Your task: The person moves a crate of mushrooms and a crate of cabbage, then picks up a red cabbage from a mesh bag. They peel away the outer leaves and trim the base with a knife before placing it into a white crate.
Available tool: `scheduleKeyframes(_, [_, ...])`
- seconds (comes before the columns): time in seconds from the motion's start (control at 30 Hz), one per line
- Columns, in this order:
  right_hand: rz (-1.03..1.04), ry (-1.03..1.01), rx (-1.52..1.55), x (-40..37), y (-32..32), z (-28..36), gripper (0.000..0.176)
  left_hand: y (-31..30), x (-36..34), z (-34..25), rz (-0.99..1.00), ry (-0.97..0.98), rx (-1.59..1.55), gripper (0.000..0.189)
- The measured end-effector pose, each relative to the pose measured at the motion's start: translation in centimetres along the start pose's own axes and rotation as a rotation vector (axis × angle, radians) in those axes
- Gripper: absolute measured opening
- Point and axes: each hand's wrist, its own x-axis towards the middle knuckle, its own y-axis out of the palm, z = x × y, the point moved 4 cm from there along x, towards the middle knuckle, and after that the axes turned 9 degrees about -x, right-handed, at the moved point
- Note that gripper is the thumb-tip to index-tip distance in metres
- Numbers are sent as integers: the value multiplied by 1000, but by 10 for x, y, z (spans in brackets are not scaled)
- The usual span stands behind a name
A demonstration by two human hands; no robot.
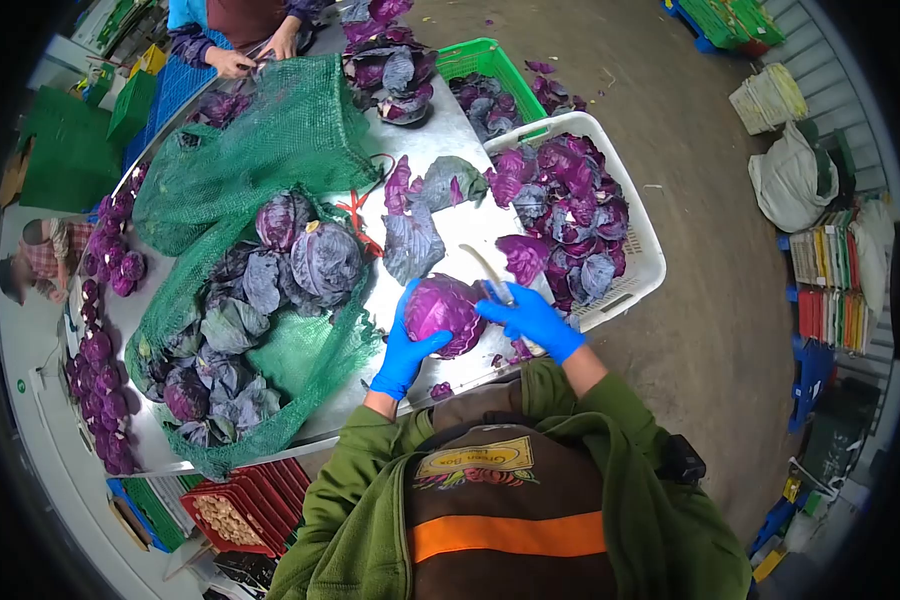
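My left hand (402, 352), in a blue glove, cups a peeled red cabbage (444, 312) from its left side, just above the near edge of the metal table. On the cabbage's right, my blue-gloved right hand (536, 320) is closed around a knife (482, 262); its pale, curved blade points up and away from me. Fingers of that hand are at the cabbage's side. Beyond the cabbage lie loose outer leaves (413, 243). To the left, unpeeled red cabbages (326, 262) spill from a green net bag (260, 150).
A white crate (650, 262) heaped with purple leaves stands on the right, with a green crate (510, 75) behind it. Peeled cabbages (98, 375) line the table's far left side. Another person's hands (232, 62) work at the far end. Red crates (245, 510) stand below left.
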Motion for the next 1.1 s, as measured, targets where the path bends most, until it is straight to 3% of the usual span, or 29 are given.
scheduleKeyframes(0.17, [117,21,-47,23,11,-33,39,-18,12,14,30,-66,270,112])
scheduleKeyframes(0.23, [133,-12,-131,32,17,-58,36,-20,14,19,75,-142,435,118])
scheduleKeyframes(0.3, [135,-84,-119,33,20,-66,37,-19,13,12,96,-101,496,119])
scheduleKeyframes(0.37, [133,-121,-255,30,22,-66,39,-16,12,2,117,-75,849,118])
scheduleKeyframes(0.43, [153,-169,-405,23,24,-49,44,-14,12,1,106,-63,865,117])
scheduleKeyframes(0.5, [-27,-399,-743,18,26,-32,46,-12,15,-1,64,-80,863,115])
scheduleKeyframes(0.6, [-44,-348,-922,20,36,-28,54,-6,15,-5,84,-121,809,111])
scheduleKeyframes(0.7, [-190,-447,-810,30,36,-40,48,-4,13,-7,45,-126,688,109])
scheduleKeyframes(0.8, [-369,-230,-486,62,1,-88,32,-21,0,-3,61,-63,759,111])
scheduleKeyframes(0.83, [-272,-140,-397,58,-2,-85,28,-28,-3,2,60,-59,771,111])
scheduleKeyframes(0.9, [-303,-162,-320,52,-3,-79,27,-36,-11,8,-33,37,731,114])
scheduleKeyframes(0.93, [-304,-160,-321,54,-5,-79,27,-39,-12,10,-20,-13,683,116])
scheduleKeyframes(1.0, [-600,-108,-684,56,-21,-71,31,-42,-14,13,-72,-48,615,115])
scheduleKeyframes(1.03, [-841,-338,-685,45,-28,-59,32,-45,-13,13,-124,-80,559,113])
scheduleKeyframes(1.1, [-1008,-421,-876,31,-26,-40,40,-47,-12,17,-172,-56,501,109])
